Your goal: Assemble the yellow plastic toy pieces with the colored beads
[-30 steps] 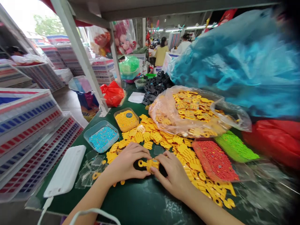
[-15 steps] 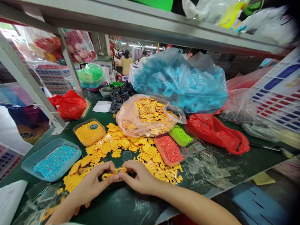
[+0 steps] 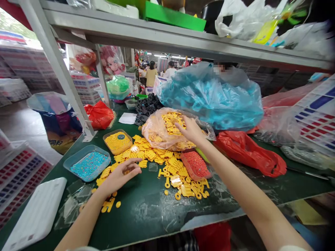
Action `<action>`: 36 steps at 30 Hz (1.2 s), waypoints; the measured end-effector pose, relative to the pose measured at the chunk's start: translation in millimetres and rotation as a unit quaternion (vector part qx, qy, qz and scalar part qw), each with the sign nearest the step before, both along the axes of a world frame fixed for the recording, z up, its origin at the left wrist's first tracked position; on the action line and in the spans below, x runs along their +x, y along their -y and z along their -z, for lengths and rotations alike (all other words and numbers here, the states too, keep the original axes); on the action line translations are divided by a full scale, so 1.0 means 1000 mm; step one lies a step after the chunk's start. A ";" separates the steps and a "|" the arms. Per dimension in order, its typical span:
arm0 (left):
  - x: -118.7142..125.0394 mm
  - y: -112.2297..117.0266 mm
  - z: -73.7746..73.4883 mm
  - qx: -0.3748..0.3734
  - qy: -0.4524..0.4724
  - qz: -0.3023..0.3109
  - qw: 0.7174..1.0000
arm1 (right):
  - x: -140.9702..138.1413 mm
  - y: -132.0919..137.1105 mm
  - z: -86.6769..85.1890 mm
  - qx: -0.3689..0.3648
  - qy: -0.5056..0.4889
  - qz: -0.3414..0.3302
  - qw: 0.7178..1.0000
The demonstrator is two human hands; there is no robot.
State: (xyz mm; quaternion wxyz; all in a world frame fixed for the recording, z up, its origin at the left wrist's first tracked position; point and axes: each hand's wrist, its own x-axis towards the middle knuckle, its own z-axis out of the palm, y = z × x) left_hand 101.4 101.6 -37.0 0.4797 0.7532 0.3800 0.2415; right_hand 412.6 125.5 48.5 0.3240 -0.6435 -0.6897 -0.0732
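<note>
My right hand (image 3: 191, 129) reaches out over a clear plastic bag (image 3: 154, 129) filled with yellow plastic pieces (image 3: 171, 128). Its fingers are apart, and I see nothing held in them. My left hand (image 3: 122, 174) hovers low over the table beside a heap of loose yellow plastic parts (image 3: 151, 153), thumb and fingers apart and slightly bent, with nothing visible between them. More yellow parts (image 3: 185, 188), some ring-ended, lie spread to the right. A small clear square plastic piece (image 3: 153, 167) rests between the two groups.
Trays of blue beads (image 3: 90, 164), yellow beads (image 3: 117, 142) and red beads (image 3: 196, 164) surround the heap. A large bag of blue pieces (image 3: 214, 97) and a red plastic bag (image 3: 248, 151) stand behind and right. A metal shelf beam (image 3: 167, 35) crosses above.
My hands were together holding a yellow plastic piece; they have separated. The right hand has moved forward over the bag, and the piece is no longer seen in either hand. The view has shifted.
</note>
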 end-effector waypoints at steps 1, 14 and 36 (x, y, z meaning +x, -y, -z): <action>0.001 0.001 0.000 0.009 -0.007 -0.013 1.000 | -0.002 0.011 0.009 0.002 0.017 -0.007 1.000; 0.005 -0.005 0.025 0.281 -0.158 -0.032 0.946 | -0.019 0.133 0.114 0.029 0.257 -0.059 0.964; 0.041 0.003 0.031 0.278 -0.194 0.082 0.937 | -0.046 0.078 0.081 -0.053 0.183 -0.096 0.977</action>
